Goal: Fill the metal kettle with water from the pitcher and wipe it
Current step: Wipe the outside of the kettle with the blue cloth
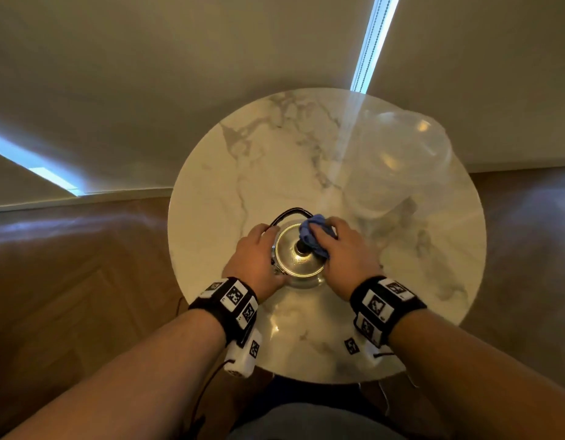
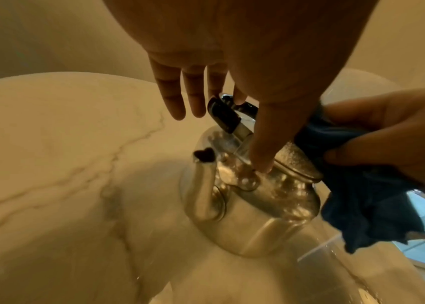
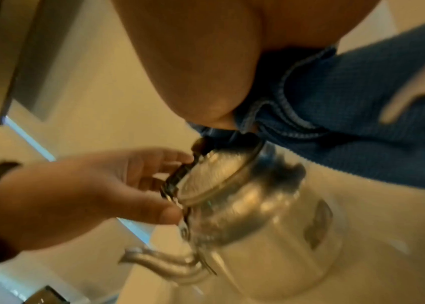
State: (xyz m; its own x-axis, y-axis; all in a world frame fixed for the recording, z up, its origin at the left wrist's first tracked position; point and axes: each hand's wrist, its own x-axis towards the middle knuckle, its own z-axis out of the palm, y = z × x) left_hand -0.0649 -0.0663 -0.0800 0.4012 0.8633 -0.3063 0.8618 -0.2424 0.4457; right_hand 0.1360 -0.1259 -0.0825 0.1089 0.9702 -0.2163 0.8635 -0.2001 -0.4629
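Note:
The shiny metal kettle point(image 1: 302, 262) stands with its lid on near the front of the round marble table point(image 1: 243, 154). Its black handle point(image 1: 290, 212) is folded back and its spout point(image 2: 202, 185) points left. My left hand point(image 1: 259, 252) grips the kettle's left side: the thumb point(image 2: 266, 144) presses by the lid and the fingers reach the handle point(image 2: 223, 115). My right hand point(image 1: 335, 246) holds a bunched blue cloth point(image 1: 313, 233) against the lid, by its black knob point(image 1: 299, 247). Part of the cloth point(image 2: 357, 185) hangs down the kettle's right side.
A clear glass pitcher point(image 1: 398, 163) stands at the back right of the table, an arm's reach beyond the kettle. Bare marble lies behind and to the left of the kettle. Wooden floor surrounds the table, and a wall runs behind it.

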